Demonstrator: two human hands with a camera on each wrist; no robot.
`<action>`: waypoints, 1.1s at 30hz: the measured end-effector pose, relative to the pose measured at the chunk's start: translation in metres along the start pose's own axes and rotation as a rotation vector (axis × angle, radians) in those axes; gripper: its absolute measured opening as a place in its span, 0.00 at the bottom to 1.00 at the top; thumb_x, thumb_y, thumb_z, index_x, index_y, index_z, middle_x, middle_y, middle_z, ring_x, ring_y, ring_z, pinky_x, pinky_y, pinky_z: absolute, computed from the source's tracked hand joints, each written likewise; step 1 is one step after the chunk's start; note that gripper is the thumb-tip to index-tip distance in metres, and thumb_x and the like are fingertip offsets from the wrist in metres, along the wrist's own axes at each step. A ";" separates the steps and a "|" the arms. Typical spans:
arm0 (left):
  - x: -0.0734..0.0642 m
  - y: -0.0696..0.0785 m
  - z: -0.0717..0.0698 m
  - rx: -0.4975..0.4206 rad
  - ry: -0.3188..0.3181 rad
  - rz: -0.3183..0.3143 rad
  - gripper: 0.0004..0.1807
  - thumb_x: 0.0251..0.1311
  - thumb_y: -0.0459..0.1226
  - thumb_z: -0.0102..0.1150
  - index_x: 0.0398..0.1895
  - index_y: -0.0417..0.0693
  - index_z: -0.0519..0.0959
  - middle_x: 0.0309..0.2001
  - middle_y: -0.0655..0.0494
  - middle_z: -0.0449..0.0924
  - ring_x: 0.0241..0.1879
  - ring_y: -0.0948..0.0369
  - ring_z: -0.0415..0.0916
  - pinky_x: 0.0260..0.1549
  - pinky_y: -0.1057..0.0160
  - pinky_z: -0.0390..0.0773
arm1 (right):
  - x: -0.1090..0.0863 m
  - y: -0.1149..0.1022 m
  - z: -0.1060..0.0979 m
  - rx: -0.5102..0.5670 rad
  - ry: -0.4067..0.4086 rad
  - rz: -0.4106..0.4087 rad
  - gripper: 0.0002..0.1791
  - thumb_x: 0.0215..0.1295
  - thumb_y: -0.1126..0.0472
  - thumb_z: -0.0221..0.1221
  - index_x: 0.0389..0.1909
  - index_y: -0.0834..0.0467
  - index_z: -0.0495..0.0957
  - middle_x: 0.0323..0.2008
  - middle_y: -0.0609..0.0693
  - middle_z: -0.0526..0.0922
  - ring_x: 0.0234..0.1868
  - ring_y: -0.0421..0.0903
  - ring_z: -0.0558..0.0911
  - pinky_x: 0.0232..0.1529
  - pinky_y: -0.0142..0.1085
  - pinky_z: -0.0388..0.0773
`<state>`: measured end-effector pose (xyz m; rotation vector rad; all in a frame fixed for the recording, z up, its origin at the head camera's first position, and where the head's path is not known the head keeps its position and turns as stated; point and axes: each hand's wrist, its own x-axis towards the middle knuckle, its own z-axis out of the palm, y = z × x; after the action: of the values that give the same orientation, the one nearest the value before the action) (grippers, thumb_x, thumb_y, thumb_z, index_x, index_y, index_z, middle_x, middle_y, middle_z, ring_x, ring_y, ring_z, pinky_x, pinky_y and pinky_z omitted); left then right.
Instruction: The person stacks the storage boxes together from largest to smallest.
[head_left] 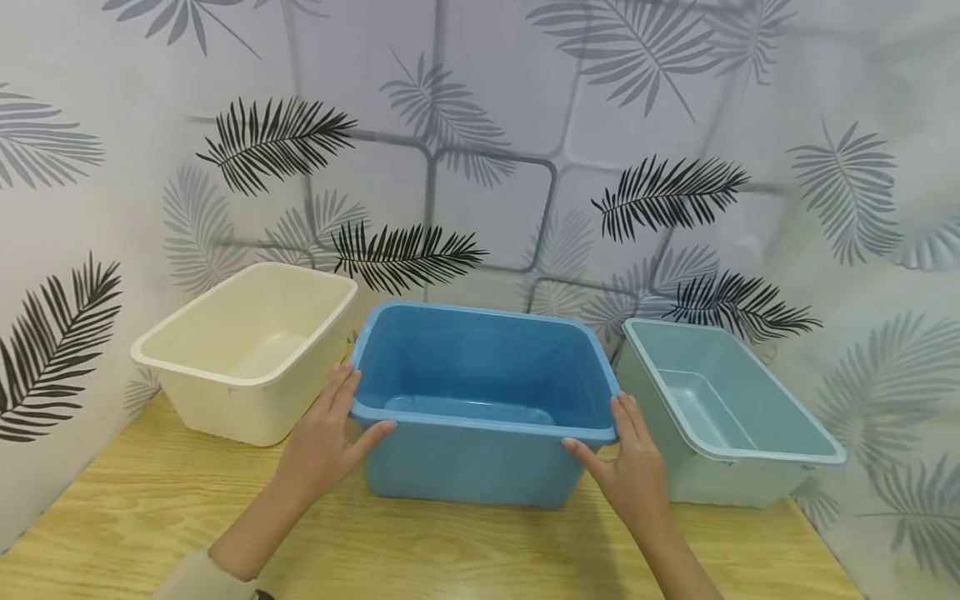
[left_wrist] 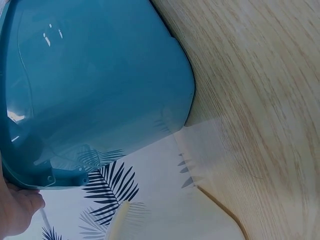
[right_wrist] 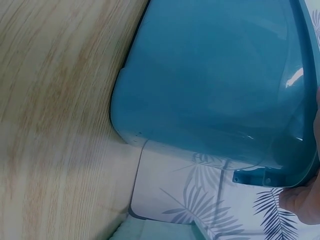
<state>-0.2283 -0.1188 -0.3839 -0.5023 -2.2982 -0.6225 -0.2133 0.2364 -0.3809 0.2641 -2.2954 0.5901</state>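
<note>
A blue plastic tub (head_left: 465, 462) stands upright between my two hands, with nothing inside it. My left hand (head_left: 318, 433) grips its near left corner, thumb at the front rim and fingers along the left side. At the near right corner my right hand (head_left: 630, 467) holds the rim the same way, thumb in front, fingers on the right side. Both wrist views show the front wall of the tub close up, its base at the wooden tabletop. Fingertips of the left hand (left_wrist: 20, 207) and of the right hand (right_wrist: 302, 200) show at the rim.
To the left stands a cream tub (head_left: 217, 400), and to the right a pale green tub (head_left: 735, 475), angled outward. All stand on a wood-grain table (head_left: 420, 550). Behind them hangs a pale backdrop (head_left: 495, 100) with leaf prints.
</note>
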 end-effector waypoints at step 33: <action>-0.004 0.003 -0.003 0.004 -0.029 -0.024 0.46 0.56 0.61 0.52 0.60 0.27 0.64 0.65 0.34 0.62 0.66 0.41 0.59 0.53 0.46 0.72 | -0.006 -0.004 -0.003 -0.008 -0.006 0.022 0.46 0.42 0.48 0.70 0.57 0.74 0.67 0.60 0.69 0.68 0.61 0.66 0.68 0.51 0.59 0.72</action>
<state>-0.2224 -0.1194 -0.3840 -0.4856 -2.3355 -0.6266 -0.2058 0.2348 -0.3821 0.2374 -2.3083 0.5920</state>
